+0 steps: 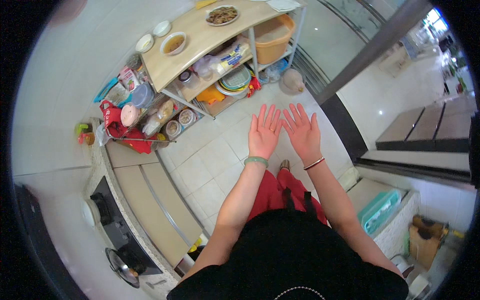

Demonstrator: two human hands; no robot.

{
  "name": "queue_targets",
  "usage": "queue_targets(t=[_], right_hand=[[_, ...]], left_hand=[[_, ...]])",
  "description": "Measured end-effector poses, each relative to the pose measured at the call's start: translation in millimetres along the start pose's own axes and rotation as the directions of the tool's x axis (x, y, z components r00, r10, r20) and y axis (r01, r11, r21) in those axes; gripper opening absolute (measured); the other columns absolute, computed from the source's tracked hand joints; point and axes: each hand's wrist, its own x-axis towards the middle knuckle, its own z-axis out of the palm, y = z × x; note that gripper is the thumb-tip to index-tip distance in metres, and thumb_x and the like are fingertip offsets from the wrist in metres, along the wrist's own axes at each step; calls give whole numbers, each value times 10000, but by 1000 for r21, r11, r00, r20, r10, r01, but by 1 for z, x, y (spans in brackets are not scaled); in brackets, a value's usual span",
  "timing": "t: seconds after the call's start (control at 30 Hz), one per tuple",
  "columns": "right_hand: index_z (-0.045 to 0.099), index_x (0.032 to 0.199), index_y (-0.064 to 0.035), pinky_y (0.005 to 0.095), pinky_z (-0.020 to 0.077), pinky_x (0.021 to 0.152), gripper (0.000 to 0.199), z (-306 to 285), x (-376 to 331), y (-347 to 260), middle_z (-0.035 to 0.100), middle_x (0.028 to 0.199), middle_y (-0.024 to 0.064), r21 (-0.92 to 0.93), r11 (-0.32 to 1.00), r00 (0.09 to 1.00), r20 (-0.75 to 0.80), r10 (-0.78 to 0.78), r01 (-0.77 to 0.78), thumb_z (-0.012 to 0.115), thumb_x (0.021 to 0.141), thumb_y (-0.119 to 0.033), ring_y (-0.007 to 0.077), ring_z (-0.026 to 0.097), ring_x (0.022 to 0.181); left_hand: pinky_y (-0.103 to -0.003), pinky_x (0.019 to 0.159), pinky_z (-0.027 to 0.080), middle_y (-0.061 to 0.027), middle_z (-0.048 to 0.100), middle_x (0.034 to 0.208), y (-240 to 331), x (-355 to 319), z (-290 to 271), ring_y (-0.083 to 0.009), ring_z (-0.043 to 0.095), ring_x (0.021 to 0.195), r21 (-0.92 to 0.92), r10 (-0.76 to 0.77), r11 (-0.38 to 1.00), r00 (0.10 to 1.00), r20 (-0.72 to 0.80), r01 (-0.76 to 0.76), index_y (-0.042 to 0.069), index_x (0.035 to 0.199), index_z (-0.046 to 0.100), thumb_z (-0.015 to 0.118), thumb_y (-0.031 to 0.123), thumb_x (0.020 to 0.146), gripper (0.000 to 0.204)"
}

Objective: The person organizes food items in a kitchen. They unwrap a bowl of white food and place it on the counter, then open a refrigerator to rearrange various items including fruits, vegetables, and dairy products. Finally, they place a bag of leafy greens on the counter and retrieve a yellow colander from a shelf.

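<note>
Both of my hands are stretched out ahead of me over the tiled floor, palms turned up. My left hand [265, 134] has its fingers extended and a green bangle [256, 161] at the wrist; a ring shows on one finger. Beside it, my right hand [303, 131] also lies flat with fingers spread and a thin bracelet [314, 163] at the wrist. The fingertips of the two hands come close together. Neither hand holds anything. Nearest ahead is a wooden-topped shelf table [200, 37], out of reach of the fingers.
On the table are a plate of food [222, 15], a bowl of soup [173, 43] and two small bowls. Its shelves hold an orange bin [274, 39] and stacked plates. A stove [120, 225] stands left; a teal drying rack [382, 210] sits right. A sliding door frame rises ahead right.
</note>
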Motion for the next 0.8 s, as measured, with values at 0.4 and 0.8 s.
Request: queue_targets(t=[0.4,0.8], right_hand=[[301,1456,-56,450,306,1119,607,-16,177,50,373,1478,122,-126,935,943,-76,323,-330,314,1016,-474,302,358,1357],[339,1428,-71,461,326,1104,599,-113,346,127,363,1480,102,-187,861,873,-232,429,-473,415,990,-472,304,375,1347]], left_hand=[[-407,1120,301,-91,389,1482,69,121,-52,-257,357,1370,-123,286,944,944,-162,-307,137,1437,360,372,385,1023,482],[-409,1118,301,-84,422,1443,124,249,-175,-247,373,1345,-79,330,918,858,-392,-389,125,1417,376,443,394,1000,501]])
